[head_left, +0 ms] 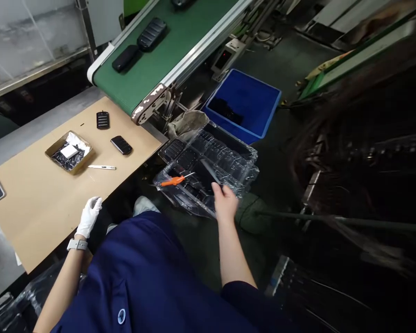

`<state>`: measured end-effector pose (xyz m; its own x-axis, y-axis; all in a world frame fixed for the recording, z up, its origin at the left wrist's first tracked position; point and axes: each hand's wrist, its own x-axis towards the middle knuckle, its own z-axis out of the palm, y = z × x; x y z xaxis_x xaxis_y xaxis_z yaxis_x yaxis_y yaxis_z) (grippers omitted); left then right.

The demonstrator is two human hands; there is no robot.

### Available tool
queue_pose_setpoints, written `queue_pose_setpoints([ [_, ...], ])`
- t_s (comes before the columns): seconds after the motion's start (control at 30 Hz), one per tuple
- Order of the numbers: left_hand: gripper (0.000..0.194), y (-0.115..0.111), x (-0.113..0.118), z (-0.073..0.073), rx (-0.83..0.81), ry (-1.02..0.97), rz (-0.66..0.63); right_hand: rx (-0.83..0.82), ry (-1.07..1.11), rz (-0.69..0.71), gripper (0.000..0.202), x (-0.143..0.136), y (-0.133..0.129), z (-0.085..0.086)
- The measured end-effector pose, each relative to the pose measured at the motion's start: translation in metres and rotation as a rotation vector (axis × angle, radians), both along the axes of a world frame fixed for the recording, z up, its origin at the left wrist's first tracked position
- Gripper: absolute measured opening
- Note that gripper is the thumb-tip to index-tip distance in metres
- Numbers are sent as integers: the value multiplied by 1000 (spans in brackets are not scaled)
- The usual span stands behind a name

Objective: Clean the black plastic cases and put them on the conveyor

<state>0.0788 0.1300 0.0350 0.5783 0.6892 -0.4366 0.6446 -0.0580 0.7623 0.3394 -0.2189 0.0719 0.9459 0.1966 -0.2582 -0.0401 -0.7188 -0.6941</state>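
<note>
Presently, the right hand [225, 202] grips a blurred dark part [205, 177] over the near side of the clear plastic trays [231, 160], where an orange screwdriver [173, 181] lies toward the left corner. Gloved, the left hand [90, 216] curls beside the desk's [45, 212] near edge; whether it holds anything, I cannot tell.

I note a navy-blue work shirt [149, 273] with a pale, dark-centred round button [121, 316] and a short right sleeve [239, 292]. The left hand [90, 209] wears a white glove [86, 224] above a light-grey wristband [77, 244]; the right hand [226, 203] is ungloved.
</note>
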Motion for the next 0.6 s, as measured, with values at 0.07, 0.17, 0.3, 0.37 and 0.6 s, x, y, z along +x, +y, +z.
queue_pose_setpoints([
  [0.07,55,0,17,-3,-32,22,-24,-104,-101,-215,37,32,-29,-6],
  [0.17,53,-7,43,-9,-84,41,-60,-186,-76,-288,30,59,-42,-29],
  [0.3,46,-18,75,-14,-141,54,-21,-215,59,-264,32,70,-30,-57],
  [0.37,43,-20,86,-15,-166,58,35,-208,91,-278,33,76,-24,-60],
  [0.6,47,-32,96,-17,-260,56,290,35,-144,-320,59,167,61,-16],
])
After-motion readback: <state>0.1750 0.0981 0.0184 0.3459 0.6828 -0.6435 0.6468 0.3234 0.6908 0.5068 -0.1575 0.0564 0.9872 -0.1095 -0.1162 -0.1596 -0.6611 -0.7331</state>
